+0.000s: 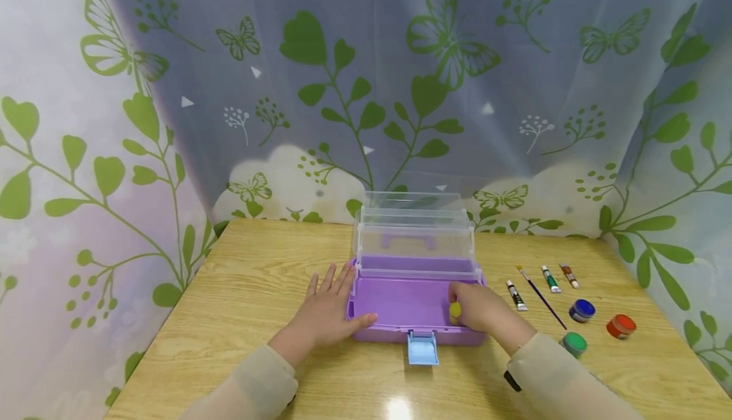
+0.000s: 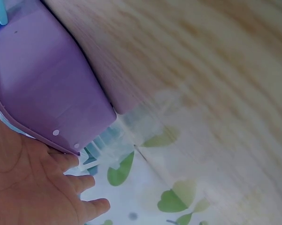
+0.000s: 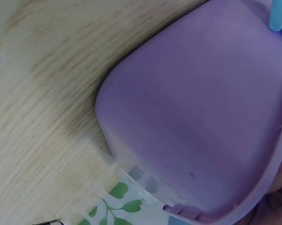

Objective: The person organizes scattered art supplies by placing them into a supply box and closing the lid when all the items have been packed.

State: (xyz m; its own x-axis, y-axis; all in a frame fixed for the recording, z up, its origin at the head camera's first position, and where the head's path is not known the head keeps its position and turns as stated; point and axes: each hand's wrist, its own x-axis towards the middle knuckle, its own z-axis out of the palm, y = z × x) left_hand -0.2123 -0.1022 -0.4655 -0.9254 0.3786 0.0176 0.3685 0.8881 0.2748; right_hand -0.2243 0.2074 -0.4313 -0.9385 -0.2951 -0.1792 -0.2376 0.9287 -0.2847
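Note:
A purple plastic box [image 1: 394, 299] stands on the wooden table, its clear lid [image 1: 417, 220] tipped up at the back. At the front hangs a light blue latch [image 1: 422, 350]. My right hand [image 1: 483, 305] reaches into the box's right end and grips a yellow paint jar [image 1: 455, 313], mostly covered by the fingers. My left hand [image 1: 323, 312] lies spread along the left rim, thumb over the front corner. The left wrist view shows those fingers [image 2: 87, 183] stretched past the box's side. In the right wrist view the box wall [image 3: 192, 103] hides most of the right hand.
Right of the box lie a black-capped tube [image 1: 516, 296], a green tube [image 1: 551, 279], a brown tube [image 1: 569, 276] and a paintbrush [image 1: 542, 296]. Blue [image 1: 582, 311], red [image 1: 621, 326] and green [image 1: 574, 344] paint jars stand nearby. A patterned curtain [image 1: 366, 89] hangs behind.

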